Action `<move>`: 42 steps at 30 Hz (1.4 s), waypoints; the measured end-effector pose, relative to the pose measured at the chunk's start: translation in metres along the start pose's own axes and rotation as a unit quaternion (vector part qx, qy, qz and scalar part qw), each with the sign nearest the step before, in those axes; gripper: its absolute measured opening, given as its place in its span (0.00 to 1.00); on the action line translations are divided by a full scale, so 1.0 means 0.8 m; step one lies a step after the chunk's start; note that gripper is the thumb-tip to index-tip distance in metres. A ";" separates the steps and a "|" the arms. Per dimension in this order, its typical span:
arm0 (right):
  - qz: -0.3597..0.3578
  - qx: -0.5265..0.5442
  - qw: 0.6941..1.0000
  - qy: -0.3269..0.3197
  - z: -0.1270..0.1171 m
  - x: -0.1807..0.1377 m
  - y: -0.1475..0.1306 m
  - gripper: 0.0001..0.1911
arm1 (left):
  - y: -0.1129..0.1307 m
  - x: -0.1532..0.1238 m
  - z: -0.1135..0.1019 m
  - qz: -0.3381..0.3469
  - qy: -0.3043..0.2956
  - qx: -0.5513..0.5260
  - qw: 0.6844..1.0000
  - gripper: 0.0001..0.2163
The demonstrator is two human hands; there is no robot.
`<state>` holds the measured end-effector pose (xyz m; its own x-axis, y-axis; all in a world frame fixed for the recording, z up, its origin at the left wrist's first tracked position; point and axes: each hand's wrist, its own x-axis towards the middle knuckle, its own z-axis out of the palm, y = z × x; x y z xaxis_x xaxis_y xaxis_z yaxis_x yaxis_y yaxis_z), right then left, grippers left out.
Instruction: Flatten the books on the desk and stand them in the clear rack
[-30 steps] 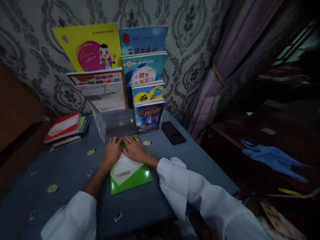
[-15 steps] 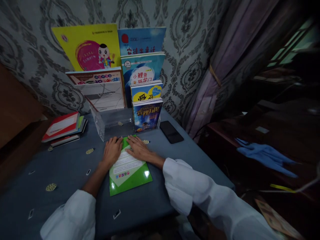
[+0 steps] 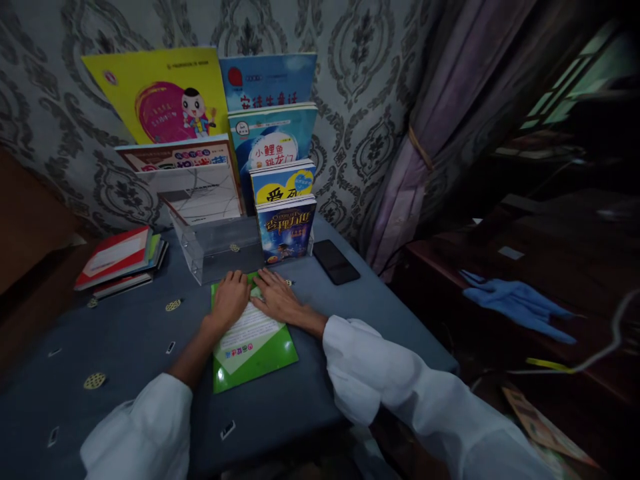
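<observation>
A green book [image 3: 257, 363] lies on the cloth-covered table in front of me, with a pale text panel on its cover. My left hand [image 3: 231, 298] rests on the upper left of this cover, fingers extended. Beside it, my right hand [image 3: 277, 297] lies flat across the upper right, its fingers pointing away from me. The two hands are close together and hide the top part of the cover. Just beyond them stands a clear plastic book rack [image 3: 200, 257]. A blue book [image 3: 286, 230] stands at the rack's front right.
Several books stand in tiers behind, including a large yellow one [image 3: 155, 93]. To the left is a book stack with a red cover [image 3: 115, 253]. A black phone [image 3: 335, 261] lies right of the rack. Blue gloves [image 3: 515, 303] lie on a dark surface at right.
My left hand has slid rightward over the book, closer to my right hand, uncovering the book's upper left corner. The right hand stays on the cover. The whole view has shifted slightly.
</observation>
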<state>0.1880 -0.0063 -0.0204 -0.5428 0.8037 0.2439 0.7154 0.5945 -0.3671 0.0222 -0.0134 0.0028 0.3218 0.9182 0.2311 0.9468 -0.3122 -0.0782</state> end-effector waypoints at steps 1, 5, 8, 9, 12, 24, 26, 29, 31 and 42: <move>0.008 0.000 1.000 0.003 -0.001 -0.001 0.000 0.30 | 0.004 0.003 0.000 -0.001 0.001 0.002 1.000 0.11; 0.003 0.013 1.000 -0.003 -0.003 -0.005 0.009 0.32 | 0.010 0.007 0.006 0.004 0.007 0.000 1.000 0.12; -0.016 0.024 0.999 -0.013 0.000 -0.004 0.019 0.33 | 0.008 0.005 0.013 0.018 0.015 -0.014 1.000 0.17; -0.020 0.026 0.999 -0.013 0.001 -0.004 0.022 0.33 | 0.006 0.004 0.015 0.023 0.017 -0.020 0.999 0.19; -0.023 0.030 0.999 -0.008 0.004 -0.004 0.027 0.33 | 0.002 0.004 0.021 0.039 0.022 -0.038 0.998 0.19; 0.007 0.013 1.000 -0.004 -0.006 -0.007 0.011 0.32 | 0.002 0.009 0.026 0.043 0.049 -0.075 0.995 0.16; 0.010 0.012 1.000 -0.011 -0.008 -0.007 0.009 0.32 | 0.002 0.010 0.026 0.043 0.049 -0.079 0.995 0.16; 0.011 0.018 1.000 -0.022 -0.010 -0.008 0.009 0.33 | 0.001 0.009 0.024 0.045 0.045 -0.083 0.994 0.17; 0.011 0.026 0.999 -0.017 -0.010 -0.010 0.009 0.33 | 0.001 0.008 0.023 0.049 0.037 -0.081 0.995 0.18; 0.029 0.031 0.999 0.004 -0.018 -0.015 0.000 0.23 | 0.000 0.011 0.023 0.057 0.001 -0.068 0.996 0.19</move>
<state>0.2011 -0.0155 -0.0109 -0.4978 0.8366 0.2287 0.7163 0.5453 -0.4355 0.0249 -0.0004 -0.0130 0.4264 0.8749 0.2294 0.8955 -0.4440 0.0288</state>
